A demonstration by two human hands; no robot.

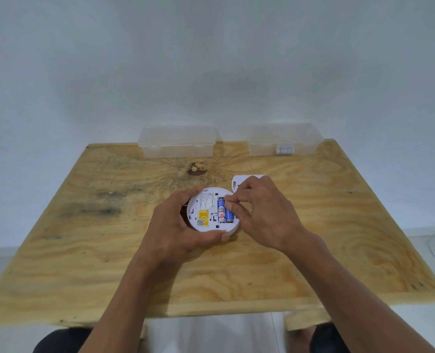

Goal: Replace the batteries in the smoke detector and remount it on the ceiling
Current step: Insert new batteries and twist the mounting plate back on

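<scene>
Both forearms reach in from the near edge over the plywood tabletop. Smoke detector sits mid-tabletop, back side up, battery bay exposed. Left hand wraps the detector's left and near rim, thumb on the near edge, fingers curled over the far-left edge: closed on the housing. Right hand is over the detector's right side, fingertips pinched on the top end of the right battery, a blue cell. Second battery lies just left of it in the bay, touching, label readable in part. Yellow sticker with a QR code below it on the left half of the back. Just beyond the right hand, a white mounting plate lies flat, partly hidden by the knuckles. At the far edge, two clear plastic boxes: left box, right box with a small label on the front. White wall behind.
</scene>
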